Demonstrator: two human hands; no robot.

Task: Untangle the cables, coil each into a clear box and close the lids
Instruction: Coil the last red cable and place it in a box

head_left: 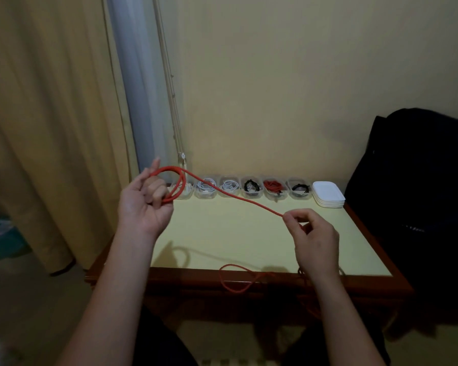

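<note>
Partly masked by the raised loop: leftmost clear box (187, 194); dim below the table (222, 233) edge: slack of the red cable (249, 202). Cable stretched between both hands above the tabletop. Left hand (143, 207) half curled, gripping a coiled loop; right hand (316, 241) pinching the strand between thumb and forefinger
</note>
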